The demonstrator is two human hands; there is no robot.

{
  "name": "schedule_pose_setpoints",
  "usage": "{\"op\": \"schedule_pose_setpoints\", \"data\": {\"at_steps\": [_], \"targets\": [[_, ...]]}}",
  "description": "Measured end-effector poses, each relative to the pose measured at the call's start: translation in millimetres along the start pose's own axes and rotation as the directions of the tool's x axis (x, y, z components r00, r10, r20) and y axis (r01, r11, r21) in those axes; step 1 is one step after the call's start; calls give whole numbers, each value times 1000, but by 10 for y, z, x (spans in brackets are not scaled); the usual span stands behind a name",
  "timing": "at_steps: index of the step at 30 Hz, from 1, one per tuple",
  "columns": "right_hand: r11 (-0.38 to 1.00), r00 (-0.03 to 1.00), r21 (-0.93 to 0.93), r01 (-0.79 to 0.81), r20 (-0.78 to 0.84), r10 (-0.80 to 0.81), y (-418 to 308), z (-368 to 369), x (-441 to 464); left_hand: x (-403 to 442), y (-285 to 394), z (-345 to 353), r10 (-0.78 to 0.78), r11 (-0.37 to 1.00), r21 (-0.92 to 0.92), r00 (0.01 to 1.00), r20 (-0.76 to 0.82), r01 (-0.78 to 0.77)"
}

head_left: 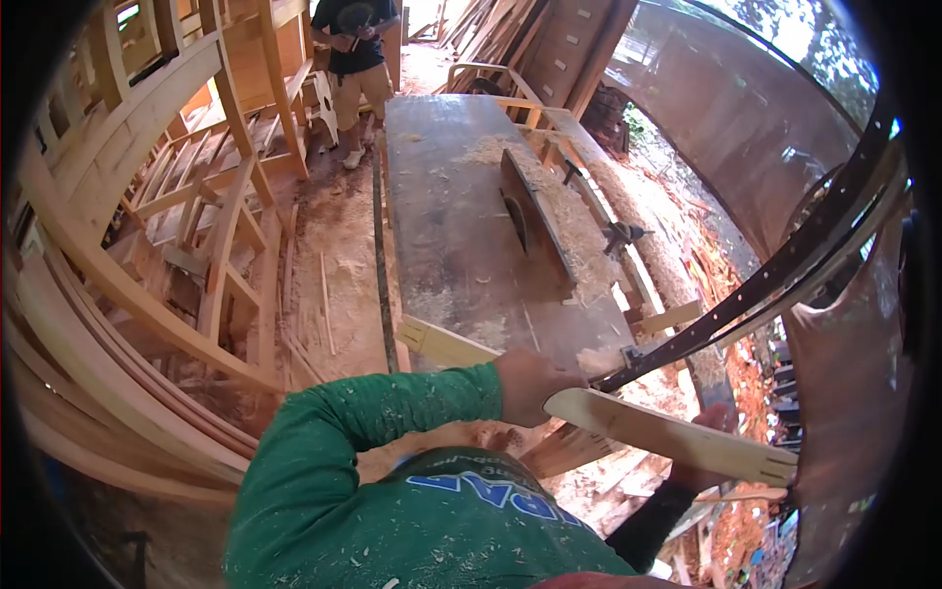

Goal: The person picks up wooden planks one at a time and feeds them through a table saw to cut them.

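Note:
A pale, slightly curved wooden board (677,437) slants across the front right, with dark slots or marks near its right end. My left hand (533,386), in a green sleeve dusted with wood chips, is closed at the board's left end. Toward its right end my right hand (714,424) grips the board from behind, partly hidden by it. Another pale wooden piece (444,342) lies across the near left corner of the saw table (442,196); my left forearm covers part of it. Beyond my hands, a saw blade (516,218) rises from the tabletop beside an upright fence board (538,226).
Sawdust and shavings cover the table's right side, where a drill-like tool (625,236) lies. A dark perforated metal strip (756,280) arcs in at the right. Wooden frames (231,245) and curved strips (108,334) fill the left. Another person (353,59) stands at the far end.

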State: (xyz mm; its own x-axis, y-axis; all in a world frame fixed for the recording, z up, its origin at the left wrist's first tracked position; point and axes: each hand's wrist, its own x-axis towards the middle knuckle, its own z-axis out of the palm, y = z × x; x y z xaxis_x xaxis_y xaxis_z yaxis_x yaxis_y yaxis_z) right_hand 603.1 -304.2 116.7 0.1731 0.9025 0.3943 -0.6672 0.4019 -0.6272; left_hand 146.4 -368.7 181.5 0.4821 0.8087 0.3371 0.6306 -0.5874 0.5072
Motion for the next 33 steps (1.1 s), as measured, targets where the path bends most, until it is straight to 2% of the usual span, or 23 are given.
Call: {"op": "schedule_pose_setpoints", "data": {"at_steps": [1,2,3,5,6,9,10,11,12,13,14,16,17,19,21,24,27,29,33], "targets": [[945,957,287,-158,278,76,2,-406,219,60,7,1,28,999,24,998,-47,-27],[936,948,326,-130,319,20,-74,-379,328,107,23,9,54,998,44,995,-85,-51],[924,937,370,-98,348,-41,-155,-180,494,175,42,-17,43,999,-27,988,-146,-48],[859,883,492,-142,454,-114,-242,673,858,398,10,-127,22,987,-149,963,-268,-64],[800,839,557,-223,528,-134,-231,1074,1103,617,-89,-73,-19,983,-182,967,-252,-28],[930,864,360,-74,489,-120,-103,1355,1682,910,-417,-23,-143,962,-264,958,-247,76],[882,779,420,-212,617,-107,-14,1620,1795,993,-478,-50,-179,954,-283,950,-256,103],[953,927,299,-39,368,-77,96,1741,1953,1054,-533,-69,-217,944,-302,939,-268,132],[988,990,126,93,90,-104,193,1855,2120,1116,-611,-84,-250,927,-345,930,-270,149],[996,997,71,51,59,-55,268,1993,2231,1174,-696,-92,-279,908,-387,922,-270,161],[996,984,-10,92,153,-90,342,2138,2345,1230,-752,-113,-308,885,-432,914,-263,173],[970,933,-150,192,335,-133,529,2438,2592,1306,-831,-253,-399,890,-349,872,-285,293],[957,948,-217,194,291,-126,652,2530,2708,1308,-851,-284,-451,878,-314,843,-293,361],[916,972,-360,180,210,-109,914,2663,2903,1275,-1013,-181,-446,880,-358,801,-398,312],[925,959,-324,199,258,-117,1028,2774,2982,1229,-1018,-41,-461,877,-374,746,-481,301],[943,932,-251,217,340,-124,1114,2836,3063,895,-1251,319,-574,800,-146,673,-466,582],[979,940,-153,134,332,-77,1190,2982,3112,619,-1540,644,-729,636,-97,555,-400,765],[994,889,-79,76,458,-32,1390,3140,3332,608,-1727,633,-656,716,-94,621,-429,691],[992,793,-114,59,609,23,1825,3542,3714,945,-1828,232,-739,635,-182,520,-430,751]]}}
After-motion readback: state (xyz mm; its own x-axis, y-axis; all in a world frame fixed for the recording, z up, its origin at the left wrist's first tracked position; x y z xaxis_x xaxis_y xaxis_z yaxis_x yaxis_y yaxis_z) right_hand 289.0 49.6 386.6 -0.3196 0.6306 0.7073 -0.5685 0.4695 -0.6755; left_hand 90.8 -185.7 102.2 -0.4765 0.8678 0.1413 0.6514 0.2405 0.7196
